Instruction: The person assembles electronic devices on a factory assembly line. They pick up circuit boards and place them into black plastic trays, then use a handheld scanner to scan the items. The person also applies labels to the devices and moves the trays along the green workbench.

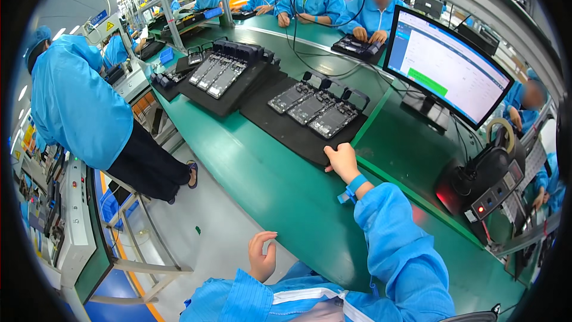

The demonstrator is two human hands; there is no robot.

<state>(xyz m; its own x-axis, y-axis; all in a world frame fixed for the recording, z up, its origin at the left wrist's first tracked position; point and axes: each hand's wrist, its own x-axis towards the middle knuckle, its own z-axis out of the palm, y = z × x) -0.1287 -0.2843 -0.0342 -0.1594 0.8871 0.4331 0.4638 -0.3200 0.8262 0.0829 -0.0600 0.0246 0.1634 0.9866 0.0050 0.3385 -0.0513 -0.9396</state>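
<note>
My right hand [344, 162] reaches out over the green bench, its fingers closed at the near right corner of a black mat [268, 121]. A blue band circles that wrist. On the mat lie three dark electronic device units with exposed circuit boards, among them the nearest unit [332, 120], each with a raised black frame at its back. My left hand [262, 256] hangs by the bench's near edge, fingers loosely bent and apart, with nothing in it. Farther left, a second black mat [208, 98] carries more opened units [218, 76] in a row.
A monitor [447, 65] stands on the right behind a raised green ledge [417, 194]. A black device with a red light [481, 209] and a tape roll [499, 134] sit there too. Cables hang over the bench. A person in blue [77, 95] stands left; several others work across the bench.
</note>
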